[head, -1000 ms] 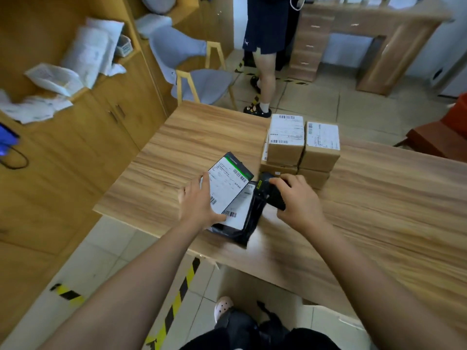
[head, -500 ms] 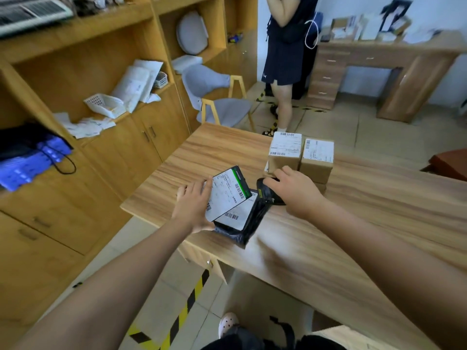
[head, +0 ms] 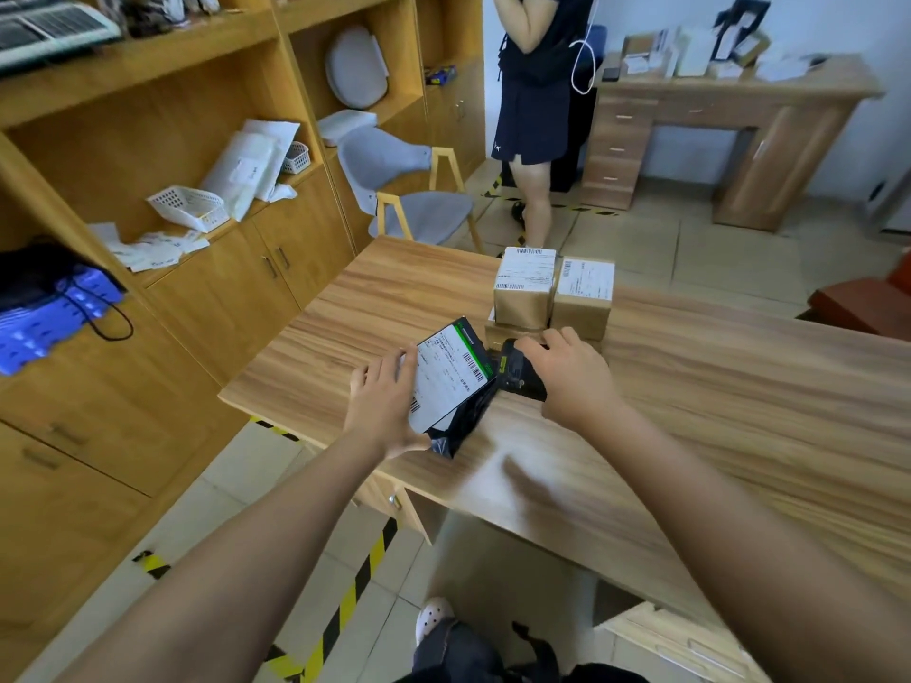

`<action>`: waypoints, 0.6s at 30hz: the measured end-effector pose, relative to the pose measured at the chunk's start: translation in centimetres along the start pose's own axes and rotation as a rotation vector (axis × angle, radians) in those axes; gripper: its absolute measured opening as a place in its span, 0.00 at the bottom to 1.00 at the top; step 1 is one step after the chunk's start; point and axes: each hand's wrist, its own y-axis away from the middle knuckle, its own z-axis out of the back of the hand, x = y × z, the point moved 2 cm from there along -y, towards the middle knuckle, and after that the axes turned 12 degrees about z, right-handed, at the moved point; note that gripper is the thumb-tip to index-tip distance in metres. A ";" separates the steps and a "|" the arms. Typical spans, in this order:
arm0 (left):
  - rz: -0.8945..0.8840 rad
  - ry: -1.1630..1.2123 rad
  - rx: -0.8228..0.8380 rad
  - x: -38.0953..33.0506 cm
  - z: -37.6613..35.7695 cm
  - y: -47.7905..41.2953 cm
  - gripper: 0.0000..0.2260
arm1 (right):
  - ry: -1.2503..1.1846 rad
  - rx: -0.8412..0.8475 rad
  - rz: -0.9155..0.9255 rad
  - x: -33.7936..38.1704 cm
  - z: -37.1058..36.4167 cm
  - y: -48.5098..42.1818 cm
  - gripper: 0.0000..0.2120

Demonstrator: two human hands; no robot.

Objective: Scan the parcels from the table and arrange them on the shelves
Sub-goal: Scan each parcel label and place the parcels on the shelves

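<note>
My left hand (head: pixel 382 411) holds a black flat parcel (head: pixel 451 374) with a white label and green stripe, thumb under its near edge, tilted up off another black bag parcel (head: pixel 456 431) lying on the wooden table (head: pixel 715 411). Just right of that parcel, my right hand (head: pixel 572 374) grips a black handheld scanner (head: pixel 517 374). Behind the hands stand stacked brown cardboard boxes (head: pixel 525 288) with white barcode labels. The wooden shelves (head: pixel 162 106) stand at the left, with white parcels (head: pixel 244 170) on one of them.
A white basket (head: pixel 190 207) and loose papers lie on the left shelf, with a blue-lit device (head: pixel 44 308) further left. A grey chair (head: pixel 409 199) stands beyond the table. A person (head: pixel 537 91) stands at the back near a wooden desk (head: pixel 729 130). Yellow-black tape marks the floor.
My head has lifted, bringing the shelves and room into view. My left hand has raised the labelled parcel off the bag below. My right hand stays on the scanner.
</note>
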 end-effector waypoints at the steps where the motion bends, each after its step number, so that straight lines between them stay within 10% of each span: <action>1: 0.001 0.008 -0.004 -0.6 -0.3 0.3 0.62 | -0.053 -0.014 -0.066 0.0 -0.7 0.5 0.34; 18: -0.289 0.302 0.126 -13.1 -4.8 1.9 0.54 | -0.390 -0.467 -1.008 2.4 -7.4 13.2 0.31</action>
